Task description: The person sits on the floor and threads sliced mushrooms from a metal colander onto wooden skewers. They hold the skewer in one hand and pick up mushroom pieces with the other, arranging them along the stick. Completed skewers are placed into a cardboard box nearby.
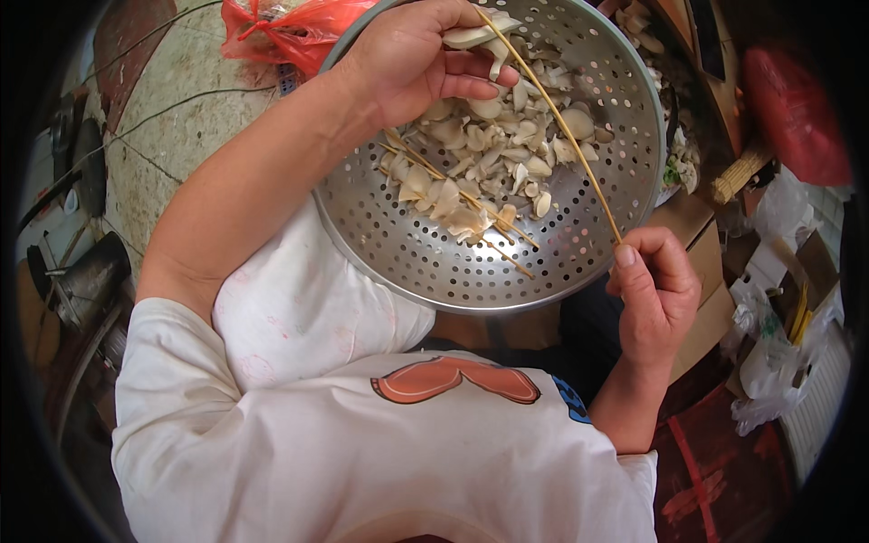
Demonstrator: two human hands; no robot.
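My left hand (pixel 424 64) is over the far left side of a perforated metal colander (pixel 434 288), holding a pale oyster mushroom piece (pixel 499 58) by the upper end of a thin bamboo skewer (pixel 567 129). Between thumb and bent fingers, my right hand (pixel 655 292) pinches the skewer's lower end, just outside the colander's right rim. The skewer slants across the bowl. Whether its tip pierces the mushroom is hard to tell. Torn oyster mushrooms (pixel 502 142) are heaped inside the colander. Several skewers bearing mushroom pieces (pixel 448 203) lie at the heap's near left side.
A tied red plastic bag (pixel 278 34) lies beyond the colander on the left. To the right are a cardboard box (pixel 699 271), a bundle of skewers (pixel 743 170), another red bag (pixel 791 112) and crumpled clear plastic (pixel 767 353). A dark cable (pixel 197 102) crosses the stained floor (pixel 176 149).
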